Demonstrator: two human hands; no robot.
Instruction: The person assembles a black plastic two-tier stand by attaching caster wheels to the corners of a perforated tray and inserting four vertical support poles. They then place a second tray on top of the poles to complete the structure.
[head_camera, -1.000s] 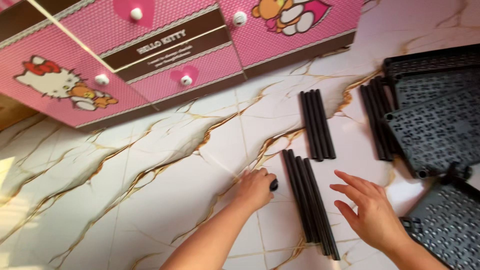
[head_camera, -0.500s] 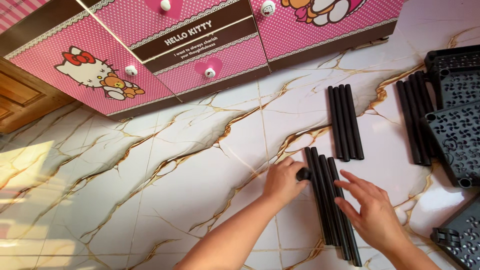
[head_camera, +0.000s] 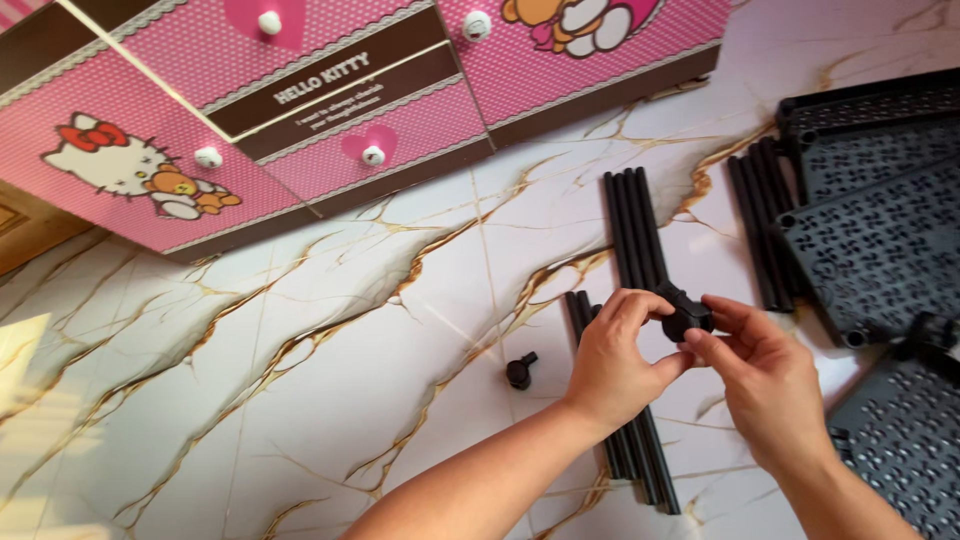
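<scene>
Both my hands have come up off the floor: left hand (head_camera: 625, 350) and right hand (head_camera: 765, 375) now pinch one small black cap (head_camera: 686, 318) between fingertips, its twin (head_camera: 520, 369) lying at nine o'clock beside the black tubes (head_camera: 645, 455), so fitting can begin.

Cabinet (head_camera: 330, 110) behind on the floor (head_camera: 250, 380), small cap (head_camera: 520, 370) left of both hands, rod bundle (head_camera: 632, 225) beyond them, perforated shelves (head_camera: 880, 230) at right

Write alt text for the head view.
Both hands, left hand and right hand, pinch a small black plastic connector above a bundle of black rods on a marble-patterned floor. Another black connector lies nearby; black perforated shelf panels sit right.
</scene>
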